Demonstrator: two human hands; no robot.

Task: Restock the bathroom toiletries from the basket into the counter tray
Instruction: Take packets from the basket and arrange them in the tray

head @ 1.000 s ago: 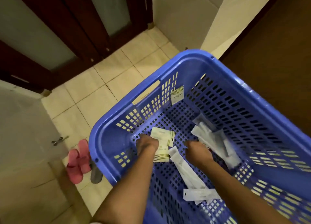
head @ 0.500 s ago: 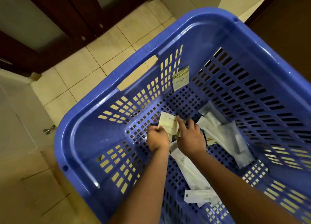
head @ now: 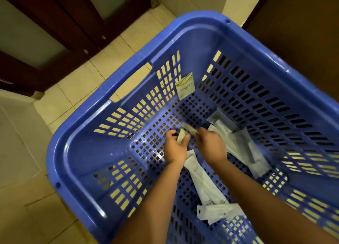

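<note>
1. Two hands are working low inside the blue basket (head: 192,21), near the middle of its slotted bottom. The left hand (head: 174,150) is curling its fingers round a small bundle of cream sachets (head: 181,138). The right hand (head: 211,142) is pinching the far end of the same bundle, though blur is hiding its fingertips.
2. Another lone sachet (head: 185,87) is leaning upright against the basket's far wall. Long white packets (head: 203,181) are lying on the basket's bottom between the forearms, and clear-wrapped packets (head: 242,144) are lying toward its right wall. Tiled floor (head: 77,89) is showing beyond the basket's left rim.
3. The counter tray is not showing anywhere around the basket. Judging by that, the person is only gathering stock and is not yet restocking.
4. Doing this step well probably means:
   - squaring the sachets into one flat stack in the left hand before lifting them out of the basket;
   - freeing the right hand for the lone sachet at the far wall;
   - lifting straight up, since thin corners may be catching in the basket's slots;
   - taking the long white packets separately, because slippery wrappers are likely to be sliding out of a mixed handful.
</note>
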